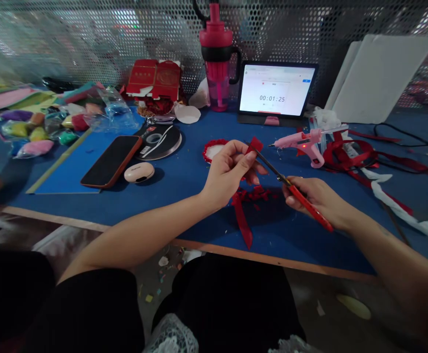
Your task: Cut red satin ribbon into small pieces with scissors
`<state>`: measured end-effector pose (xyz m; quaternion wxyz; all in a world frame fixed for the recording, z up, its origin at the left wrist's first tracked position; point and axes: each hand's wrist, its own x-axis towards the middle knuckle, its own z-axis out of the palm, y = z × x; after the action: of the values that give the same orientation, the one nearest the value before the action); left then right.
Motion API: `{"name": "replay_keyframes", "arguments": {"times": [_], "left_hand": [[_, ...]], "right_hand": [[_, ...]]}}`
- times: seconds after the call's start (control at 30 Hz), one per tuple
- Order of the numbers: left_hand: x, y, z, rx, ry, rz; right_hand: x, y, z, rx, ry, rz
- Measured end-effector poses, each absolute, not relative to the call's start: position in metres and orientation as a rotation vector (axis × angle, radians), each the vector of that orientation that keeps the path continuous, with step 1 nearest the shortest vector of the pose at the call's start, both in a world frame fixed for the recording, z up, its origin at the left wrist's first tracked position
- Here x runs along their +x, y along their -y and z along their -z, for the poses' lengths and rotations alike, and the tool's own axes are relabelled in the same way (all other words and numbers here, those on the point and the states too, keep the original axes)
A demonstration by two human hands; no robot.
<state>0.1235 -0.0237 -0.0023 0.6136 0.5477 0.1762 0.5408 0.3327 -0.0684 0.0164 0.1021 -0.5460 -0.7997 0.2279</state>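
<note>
Between the thumb and fingers of my left hand (228,171) is a small piece of red ribbon (255,144), raised above the table. My right hand (315,198) grips a pair of scissors with red handles (309,208). Their dark blades point up and left, reaching the ribbon piece. Below the hands lie red ribbon scraps (256,193) and one longer ribbon strip (242,220). Partly hidden behind my left hand is a white disc with a red ruffled rim (210,150).
A pink glue gun (302,142) with a lit red light rests at right, beside tangled red ribbon (350,154). A tablet (278,90) and a pink cup (217,59) stand behind. At left are a phone (111,161), an earbud case (139,172), a spool (160,141) and bagged clay (37,147).
</note>
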Motion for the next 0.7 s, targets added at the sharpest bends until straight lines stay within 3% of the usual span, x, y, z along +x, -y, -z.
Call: {"name": "replay_keyframes", "arguments": {"times": [0.7], "left_hand": [[0.1190, 0.0162, -0.0057, 1.324, -0.519, -1.133]], "right_hand": [[0.3427, 0.0656, -0.0142, -1.537, 2.273, -0.693]]}}
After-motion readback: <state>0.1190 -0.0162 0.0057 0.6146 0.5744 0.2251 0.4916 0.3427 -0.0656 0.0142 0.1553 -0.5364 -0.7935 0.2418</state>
